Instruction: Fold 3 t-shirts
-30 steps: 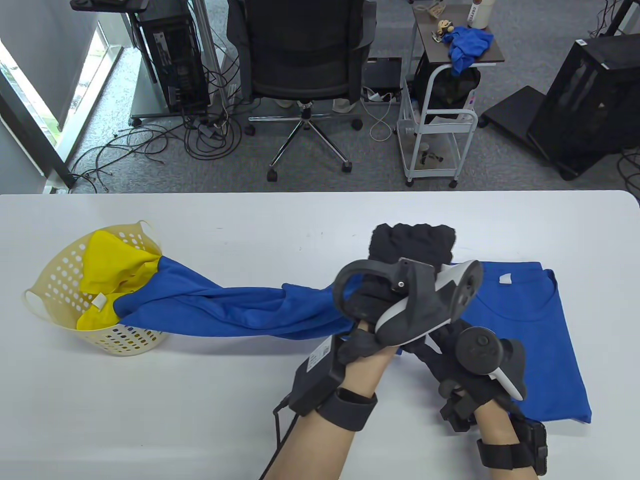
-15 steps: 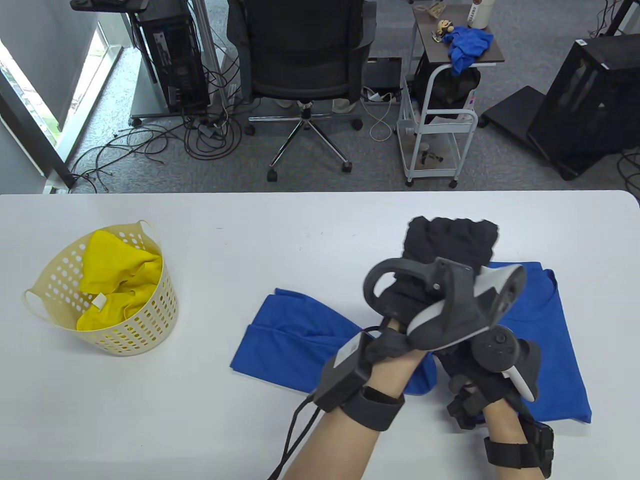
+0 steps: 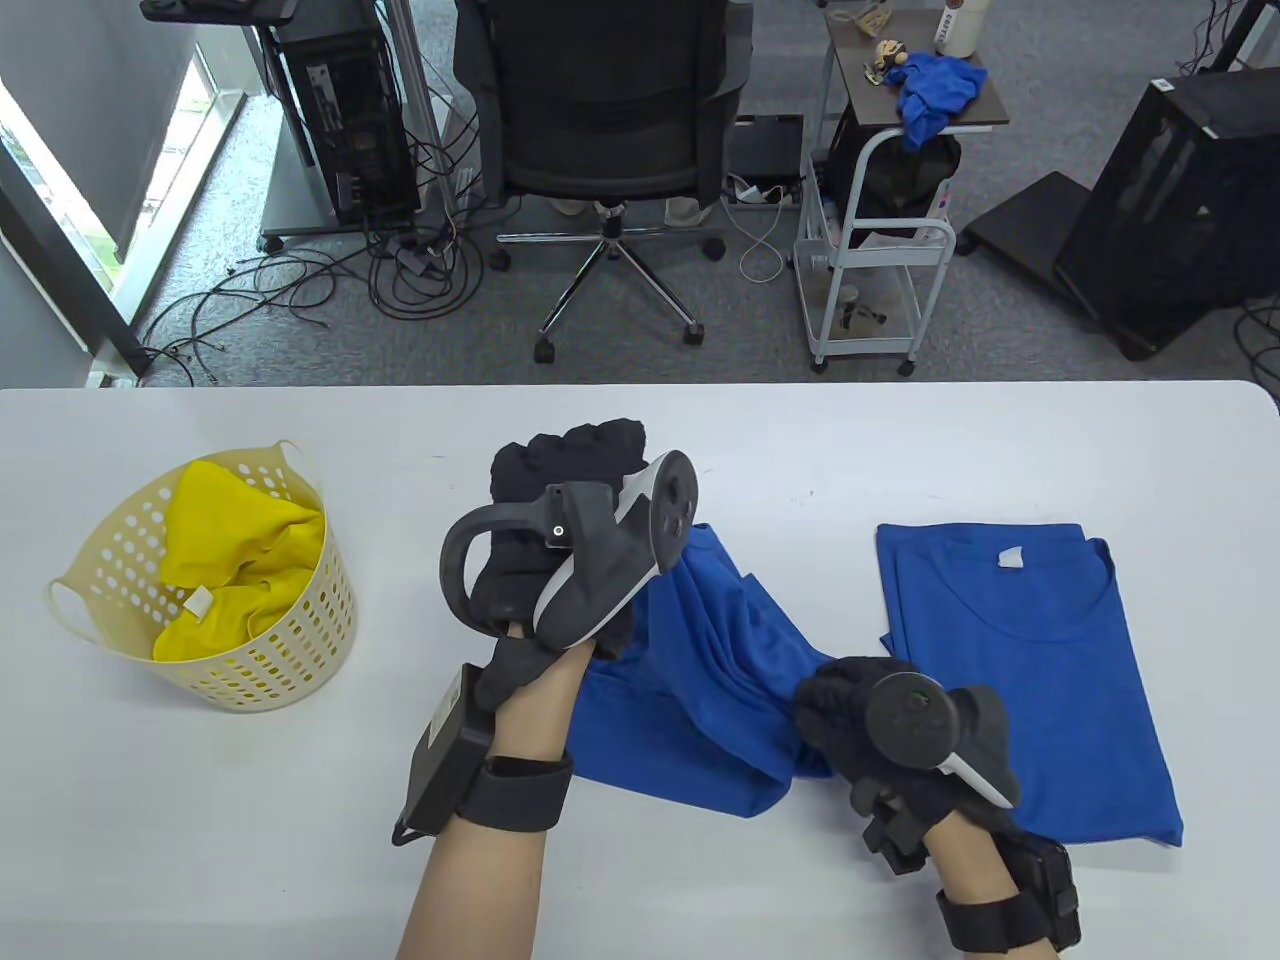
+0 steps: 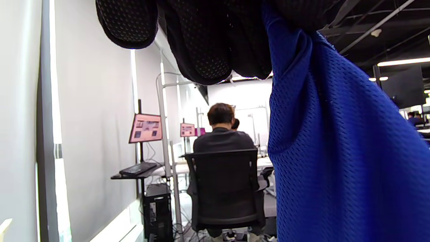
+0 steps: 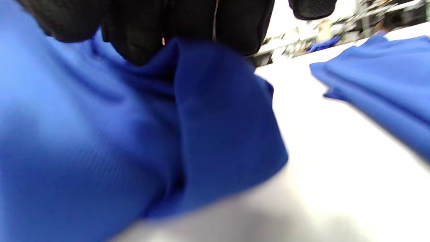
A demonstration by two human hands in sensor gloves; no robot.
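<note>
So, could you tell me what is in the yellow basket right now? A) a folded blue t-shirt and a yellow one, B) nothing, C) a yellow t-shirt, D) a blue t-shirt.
C: the table view shows only the yellow t-shirt in the basket; one blue t-shirt is held by both hands, and the folded blue t-shirt lies on the table.

The table view is bright and evenly lit, sharp throughout, with daylight entering from the window (image 3: 60, 190) at nine to ten o'clock and only soft shadows on the white tabletop (image 3: 900, 440). Straight lines bow slightly toward its edges. The left wrist view is backlit: ceiling strip lights (image 4: 403, 62) glare at two o'clock. The right wrist view is heavily blurred, its background washed out at twelve o'clock.
</note>
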